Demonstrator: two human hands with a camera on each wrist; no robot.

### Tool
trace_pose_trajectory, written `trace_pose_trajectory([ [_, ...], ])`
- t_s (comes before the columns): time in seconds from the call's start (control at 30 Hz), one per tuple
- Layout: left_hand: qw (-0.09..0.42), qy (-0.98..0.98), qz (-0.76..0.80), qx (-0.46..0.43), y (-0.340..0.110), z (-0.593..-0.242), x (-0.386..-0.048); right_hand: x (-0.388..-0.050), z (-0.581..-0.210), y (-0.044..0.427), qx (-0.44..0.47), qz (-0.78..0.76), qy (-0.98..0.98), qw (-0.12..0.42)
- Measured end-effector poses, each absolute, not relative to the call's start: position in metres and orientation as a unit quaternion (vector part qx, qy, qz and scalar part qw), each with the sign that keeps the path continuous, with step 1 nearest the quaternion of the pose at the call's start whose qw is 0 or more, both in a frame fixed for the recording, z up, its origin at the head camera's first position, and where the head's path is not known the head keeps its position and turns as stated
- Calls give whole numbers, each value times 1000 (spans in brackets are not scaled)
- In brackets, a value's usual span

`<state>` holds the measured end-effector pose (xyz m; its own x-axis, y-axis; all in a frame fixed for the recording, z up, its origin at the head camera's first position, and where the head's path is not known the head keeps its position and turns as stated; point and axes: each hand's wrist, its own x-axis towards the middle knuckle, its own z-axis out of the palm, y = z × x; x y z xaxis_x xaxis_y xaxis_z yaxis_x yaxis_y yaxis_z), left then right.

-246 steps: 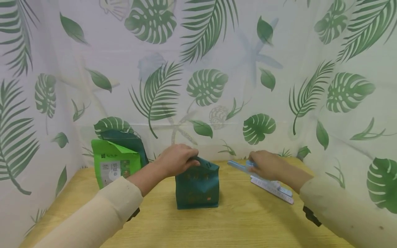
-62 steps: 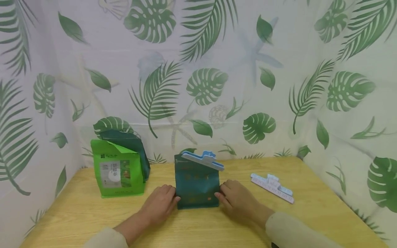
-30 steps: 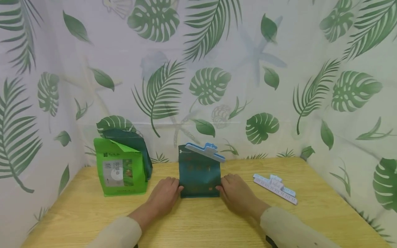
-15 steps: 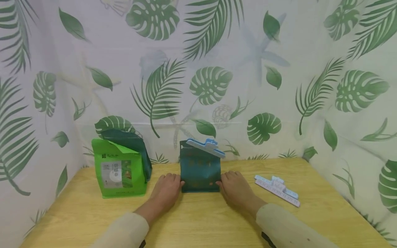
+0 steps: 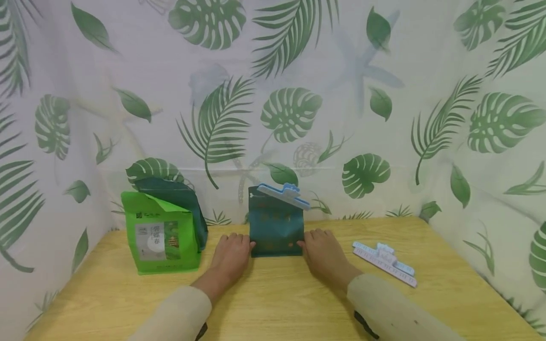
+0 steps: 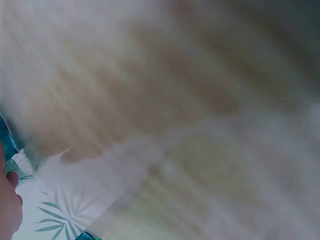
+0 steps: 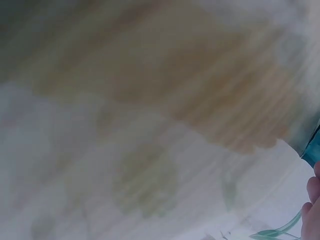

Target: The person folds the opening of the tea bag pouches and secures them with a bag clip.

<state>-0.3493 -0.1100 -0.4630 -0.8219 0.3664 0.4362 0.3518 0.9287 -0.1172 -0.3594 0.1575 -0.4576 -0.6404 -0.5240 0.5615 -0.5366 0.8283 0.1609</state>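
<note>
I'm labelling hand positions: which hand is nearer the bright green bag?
Left. The left hand is beside the bright green bag, apart from it; the right hand is beyond the clipped bag.

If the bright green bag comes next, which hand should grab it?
Probably the left hand. It's nearer the bright green bag; the right hand is farther, on the other side of the teal bag.

Three bags [image 5: 276, 232], at least two clips [image 5: 283, 195]

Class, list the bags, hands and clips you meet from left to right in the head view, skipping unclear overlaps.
Bright green bag, left hand, teal bag, right hand, pink clip.
</note>
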Motion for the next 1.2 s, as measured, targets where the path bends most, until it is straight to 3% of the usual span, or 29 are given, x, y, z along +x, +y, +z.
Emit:
trace_pose_trajectory([
  [0.7, 254, -952, 20, -168, -105, -462, -375, -388, -460, 153, 270, -25, -909, 317],
  [1.0, 260, -954, 27, -145, -104, -465, -385, -397, -462, 146, 242, -43, -929, 277],
  [1.2, 279, -949, 20, -148, -103, -467, -390, -400, -461, 144, 230, -62, -930, 281],
])
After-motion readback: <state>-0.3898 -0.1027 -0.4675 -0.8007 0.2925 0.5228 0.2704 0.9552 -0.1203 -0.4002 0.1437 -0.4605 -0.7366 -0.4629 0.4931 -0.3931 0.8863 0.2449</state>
